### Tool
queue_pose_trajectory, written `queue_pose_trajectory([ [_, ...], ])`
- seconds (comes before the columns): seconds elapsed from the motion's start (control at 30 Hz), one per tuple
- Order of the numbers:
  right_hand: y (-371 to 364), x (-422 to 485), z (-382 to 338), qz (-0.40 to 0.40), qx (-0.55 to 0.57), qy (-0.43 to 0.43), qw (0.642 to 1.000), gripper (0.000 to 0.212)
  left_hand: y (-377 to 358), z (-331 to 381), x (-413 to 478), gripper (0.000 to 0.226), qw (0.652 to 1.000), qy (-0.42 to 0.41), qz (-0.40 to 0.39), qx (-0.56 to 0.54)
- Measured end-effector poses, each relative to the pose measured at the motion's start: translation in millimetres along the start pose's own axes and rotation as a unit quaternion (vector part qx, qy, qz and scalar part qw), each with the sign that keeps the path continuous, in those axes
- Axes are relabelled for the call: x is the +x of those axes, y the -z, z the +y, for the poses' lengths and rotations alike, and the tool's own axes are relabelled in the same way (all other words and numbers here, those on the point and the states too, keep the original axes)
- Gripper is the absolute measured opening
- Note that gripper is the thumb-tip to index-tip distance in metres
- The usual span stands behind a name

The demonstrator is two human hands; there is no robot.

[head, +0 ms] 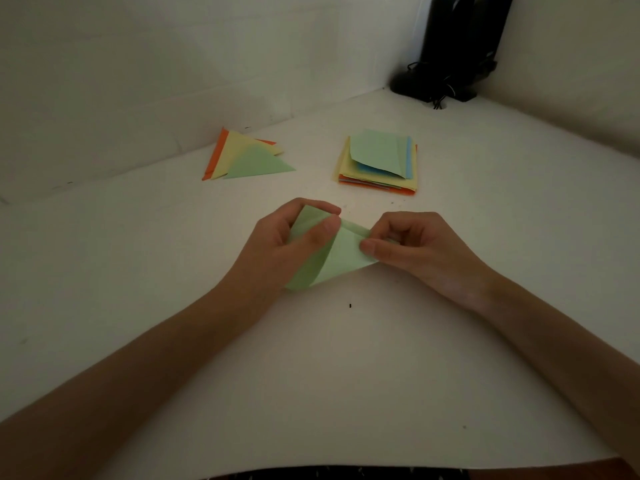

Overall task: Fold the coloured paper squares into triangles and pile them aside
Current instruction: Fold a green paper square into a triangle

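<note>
A green paper square (341, 254) lies partly folded on the white table (346, 358), held between both hands. My left hand (287, 244) pinches its left side, with the thumb on top of the sheet. My right hand (415, 247) pinches its right corner between thumb and forefinger. A pile of folded triangles (242, 157), orange, yellow and green on top, lies at the back left. A stack of unfolded coloured squares (379, 164), with a green sheet on top, sits at the back centre.
White walls close the table at the back left and at the right. A black device with cables (453, 50) stands in the far corner. A small dark speck (350, 305) lies on the table just in front of my hands.
</note>
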State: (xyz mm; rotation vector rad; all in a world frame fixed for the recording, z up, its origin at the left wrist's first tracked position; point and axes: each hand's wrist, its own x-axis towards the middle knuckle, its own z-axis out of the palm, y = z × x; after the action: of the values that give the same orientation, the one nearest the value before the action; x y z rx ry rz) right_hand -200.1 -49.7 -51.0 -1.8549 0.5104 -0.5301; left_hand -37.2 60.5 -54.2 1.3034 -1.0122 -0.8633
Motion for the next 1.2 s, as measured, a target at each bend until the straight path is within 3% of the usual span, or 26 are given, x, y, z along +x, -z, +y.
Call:
queue_pose_trajectory([
  [0.13, -1, 0, -1, 0.017, -0.009, 0.003, 1.000, 0.023, -1, 0, -1, 0.029, 0.999, -0.035, -0.024, 0.026],
  [0.37, -4, 0, -1, 0.059, -0.025, 0.022, 0.998, 0.021, -1, -1, -1, 0.017, 0.998, -0.041, -0.031, 0.023],
  [0.9, -8, -3, -6, 0.089, -0.090, 0.047, 0.991, 0.017, -3, 0, -2, 0.017, 0.995, -0.083, -0.026, 0.042],
  [0.97, -10, -3, -8, 0.085, -0.039, 0.040, 0.995, 0.015, -2, -1, -1, 0.019, 0.994, -0.097, -0.018, 0.052],
  [1.07, -8, -1, -11, 0.093, 0.077, -0.019, 0.993, 0.040, 1, -1, 1, 0.022, 0.993, -0.112, 0.008, 0.045],
  [1.2, -5, -1, -14, 0.080, 0.112, -0.044, 0.990, 0.027, 3, 0, 3, 0.019, 0.994, -0.107, 0.020, 0.015],
])
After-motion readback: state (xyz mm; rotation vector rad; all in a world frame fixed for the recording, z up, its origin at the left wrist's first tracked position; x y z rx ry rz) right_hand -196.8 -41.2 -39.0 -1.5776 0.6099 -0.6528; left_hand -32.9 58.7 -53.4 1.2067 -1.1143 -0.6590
